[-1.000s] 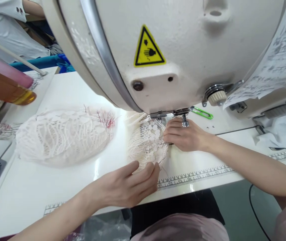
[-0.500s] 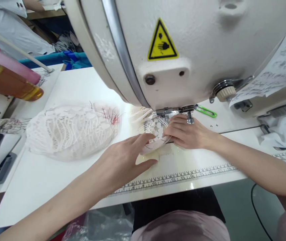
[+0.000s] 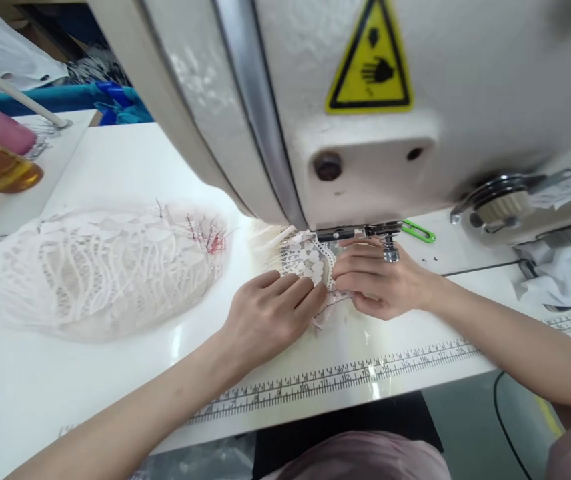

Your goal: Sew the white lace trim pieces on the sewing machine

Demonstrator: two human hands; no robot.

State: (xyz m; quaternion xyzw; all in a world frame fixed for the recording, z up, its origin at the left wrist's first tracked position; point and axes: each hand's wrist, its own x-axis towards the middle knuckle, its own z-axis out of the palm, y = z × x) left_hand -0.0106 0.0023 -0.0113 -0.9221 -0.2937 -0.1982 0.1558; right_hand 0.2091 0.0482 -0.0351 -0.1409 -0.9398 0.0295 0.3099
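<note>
Left of the sewing machine (image 3: pixel 375 170) sits a white lace bundle (image 3: pixel 95 273). The left hand (image 3: pixel 273 317) curls over the lace piece (image 3: pixel 309 260), grip hidden; cream-fringed and pale-flowered, this lies beneath the machine, the right hand (image 3: pixel 383 277) pinching its right edge.

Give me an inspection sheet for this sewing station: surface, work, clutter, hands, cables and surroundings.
Surface: white table, ruler scale along its near edge.
Work: lace piece under the sewing machine; separate lace bundle to its left, red and dark threads at one end.
Clutter: green tool and dark specks beyond the right hand; white cloth at right.
Hands: left hand curled at the lace piece's near edge; right hand against its right side. Fingertips partly hidden.
Cables: dark cable below the table, right.
Surroundings: pink container and amber container, far left.
</note>
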